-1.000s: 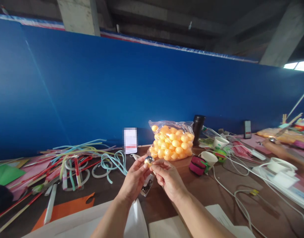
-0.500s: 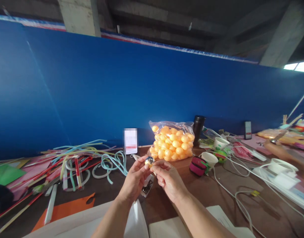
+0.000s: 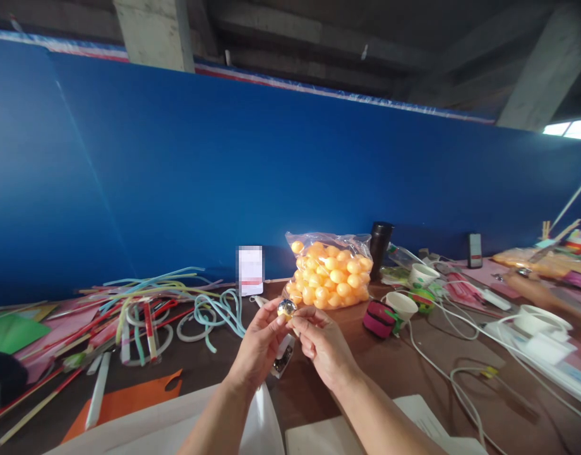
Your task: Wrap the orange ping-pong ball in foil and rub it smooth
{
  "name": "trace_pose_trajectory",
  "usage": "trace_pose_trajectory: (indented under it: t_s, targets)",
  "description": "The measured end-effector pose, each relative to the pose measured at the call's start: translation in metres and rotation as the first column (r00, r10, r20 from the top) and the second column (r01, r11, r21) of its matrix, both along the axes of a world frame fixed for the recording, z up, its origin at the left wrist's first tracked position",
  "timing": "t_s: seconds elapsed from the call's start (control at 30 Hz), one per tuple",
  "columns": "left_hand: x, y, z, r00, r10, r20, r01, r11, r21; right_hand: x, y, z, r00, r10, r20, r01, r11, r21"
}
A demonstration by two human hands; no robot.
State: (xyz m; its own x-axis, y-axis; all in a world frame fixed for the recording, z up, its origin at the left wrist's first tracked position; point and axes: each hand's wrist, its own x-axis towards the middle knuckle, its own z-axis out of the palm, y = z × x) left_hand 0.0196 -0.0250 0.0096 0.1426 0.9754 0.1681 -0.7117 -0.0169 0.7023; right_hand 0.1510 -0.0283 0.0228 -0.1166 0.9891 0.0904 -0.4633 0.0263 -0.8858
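Note:
Between my two hands, above the table, is a small shiny silver ball with a yellowish tint low on it. My left hand pinches it from the left with thumb and fingertips. On the other side, the closed fingertips of my right hand press at its lower right edge. Under my hands a small white box with dark, glinting bits inside lies partly hidden. Just behind them stands a clear plastic bag full of orange balls.
Left lie coloured tubes and sticks, orange paper and white sheets. A phone leans at the back. On the right are a black bottle, a pink pouch, paper cups, white cables and another person's hand.
The view has shifted very slightly. Both hands keep the silver ball in almost the same place and pose.

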Motion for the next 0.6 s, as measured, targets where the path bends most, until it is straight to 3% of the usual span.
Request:
trace_pose_trajectory:
  t_s: [0.6]
  targets:
    - [0.0023, -0.0001, -0.0013, 0.999, -0.020, 0.037, 0.020, 1.000, 0.000, -0.0012, -0.0012, 0.0009, 1.000, -0.014, 0.007, 0.014, 1.000, 0.015]
